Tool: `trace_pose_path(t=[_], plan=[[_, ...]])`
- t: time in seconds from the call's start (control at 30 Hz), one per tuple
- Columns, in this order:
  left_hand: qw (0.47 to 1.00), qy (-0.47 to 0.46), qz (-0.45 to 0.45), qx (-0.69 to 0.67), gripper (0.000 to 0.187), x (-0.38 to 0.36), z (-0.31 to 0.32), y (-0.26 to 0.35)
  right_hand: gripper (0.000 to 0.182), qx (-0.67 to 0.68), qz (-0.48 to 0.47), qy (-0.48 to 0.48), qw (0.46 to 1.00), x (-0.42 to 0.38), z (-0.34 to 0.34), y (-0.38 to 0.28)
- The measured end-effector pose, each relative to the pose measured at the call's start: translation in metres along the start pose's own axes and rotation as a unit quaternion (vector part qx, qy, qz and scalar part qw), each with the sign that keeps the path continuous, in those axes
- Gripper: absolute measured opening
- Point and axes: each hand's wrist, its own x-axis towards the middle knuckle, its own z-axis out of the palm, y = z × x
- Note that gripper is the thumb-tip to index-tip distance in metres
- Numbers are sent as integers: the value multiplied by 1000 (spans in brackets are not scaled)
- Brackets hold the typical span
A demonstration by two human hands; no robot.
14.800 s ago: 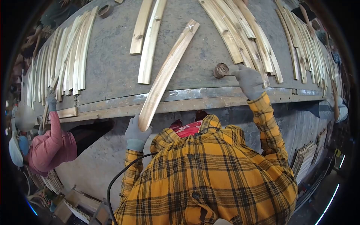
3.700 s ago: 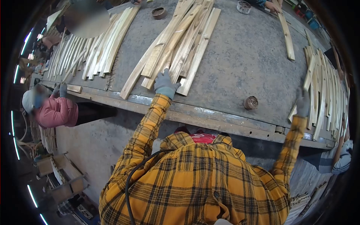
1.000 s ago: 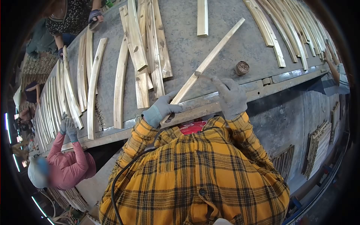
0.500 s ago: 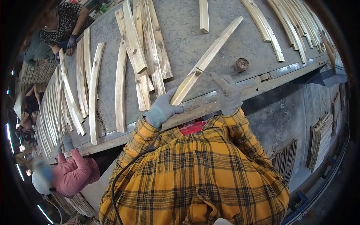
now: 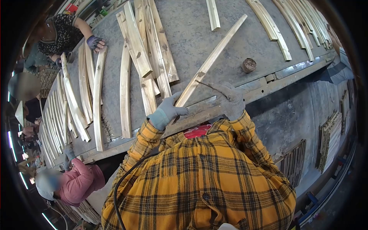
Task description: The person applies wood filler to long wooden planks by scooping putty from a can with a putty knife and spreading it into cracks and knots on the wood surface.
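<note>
My left hand (image 5: 167, 111), in a grey glove, is closed around the near end of a long wooden strip (image 5: 212, 56). The strip slants away across the table to the upper right. My gloved right hand (image 5: 231, 100) pinches a thin dark stick (image 5: 211, 86), whose tip meets the strip at a dark spot near my left hand. Beyond my right hand stands a small round brown pot (image 5: 249, 65). Left of my hands, several wooden strips (image 5: 141, 57) lie in a crossed pile.
The grey table (image 5: 184, 42) ends at a metal edge (image 5: 255, 87) in front of me. More strips (image 5: 268, 23) lie to the right. At the left, a co-worker's gloved hand (image 5: 96, 43) touches a strip, and a person in a pink top (image 5: 82, 180) is at the table's edge.
The stick's tip has moved along the strip toward my left hand, and more of the stick shows. At the upper left, a co-worker's hand has reached over to another strip.
</note>
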Motion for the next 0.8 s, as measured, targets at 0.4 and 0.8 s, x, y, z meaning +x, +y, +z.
trace_pose_path(t=[0.4, 0.8], plan=[[957, 129, 195, 173, 76, 11, 16, -25, 24, 59, -1, 18, 998, 2, -1, -8], [894, 290, 136, 313, 77, -19, 94, 19, 48, 385, 326, 127, 854, -15, 22, 1]])
